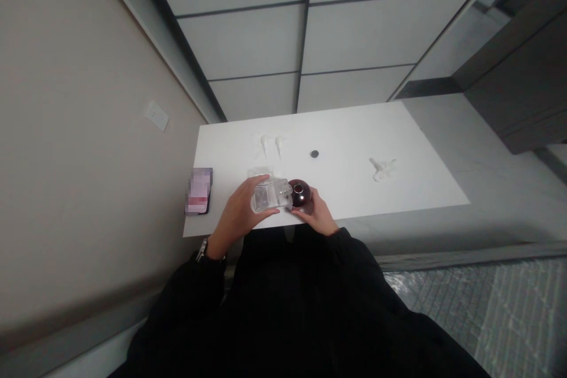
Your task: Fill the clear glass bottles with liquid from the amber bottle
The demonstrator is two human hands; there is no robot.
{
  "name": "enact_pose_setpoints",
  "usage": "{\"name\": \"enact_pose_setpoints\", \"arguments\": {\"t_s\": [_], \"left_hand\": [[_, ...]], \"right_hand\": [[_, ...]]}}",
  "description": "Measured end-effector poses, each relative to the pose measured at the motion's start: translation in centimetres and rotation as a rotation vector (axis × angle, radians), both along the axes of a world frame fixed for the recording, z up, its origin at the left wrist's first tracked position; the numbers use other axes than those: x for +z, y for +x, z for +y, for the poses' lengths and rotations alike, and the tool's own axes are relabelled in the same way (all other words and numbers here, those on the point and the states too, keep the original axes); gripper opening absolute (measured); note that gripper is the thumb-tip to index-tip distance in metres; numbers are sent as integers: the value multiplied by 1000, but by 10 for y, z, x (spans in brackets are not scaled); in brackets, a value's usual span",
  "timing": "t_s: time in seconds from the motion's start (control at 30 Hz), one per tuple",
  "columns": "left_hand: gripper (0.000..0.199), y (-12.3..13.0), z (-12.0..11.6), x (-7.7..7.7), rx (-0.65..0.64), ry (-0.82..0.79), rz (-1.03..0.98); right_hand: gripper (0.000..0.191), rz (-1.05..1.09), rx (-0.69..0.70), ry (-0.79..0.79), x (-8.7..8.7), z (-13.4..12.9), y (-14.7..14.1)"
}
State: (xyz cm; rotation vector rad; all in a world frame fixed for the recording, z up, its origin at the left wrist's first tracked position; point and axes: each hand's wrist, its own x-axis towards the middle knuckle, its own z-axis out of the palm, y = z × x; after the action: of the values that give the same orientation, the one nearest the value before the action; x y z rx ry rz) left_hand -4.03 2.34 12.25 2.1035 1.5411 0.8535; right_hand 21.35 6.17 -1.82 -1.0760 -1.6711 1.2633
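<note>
My left hand (241, 208) holds a clear, square-sided bottle (267, 195) tilted on its side, its threaded neck pointing right. The neck meets the rim of a dark red round bottle (300, 194), which has a round opening on top. My right hand (318, 212) is wrapped round the right and near side of this dark red bottle. Whether liquid passes between the two is too small to tell. Just beyond the clear bottle lies a flat, transparent piece (260, 172).
The white table (345, 130) carries two white pump heads (264, 142), a small dark disc (314, 154), a crumpled white tissue (381, 169) on the right and a phone (199, 191) at the left edge. A wall stands on the left.
</note>
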Motion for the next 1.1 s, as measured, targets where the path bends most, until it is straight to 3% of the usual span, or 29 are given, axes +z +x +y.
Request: {"name": "enact_pose_setpoints", "arguments": {"t_s": [0.5, 0.93, 1.1], "left_hand": [[74, -1, 17, 24, -99, 105, 184], [72, -6, 27, 29, -216, 212, 278], [74, -4, 28, 33, -206, 236, 333]], "right_hand": [[81, -38, 2, 71, 10, 1, 2], [83, -33, 13, 118, 5, 3, 2], [81, -28, 12, 132, 4, 4, 2]]}}
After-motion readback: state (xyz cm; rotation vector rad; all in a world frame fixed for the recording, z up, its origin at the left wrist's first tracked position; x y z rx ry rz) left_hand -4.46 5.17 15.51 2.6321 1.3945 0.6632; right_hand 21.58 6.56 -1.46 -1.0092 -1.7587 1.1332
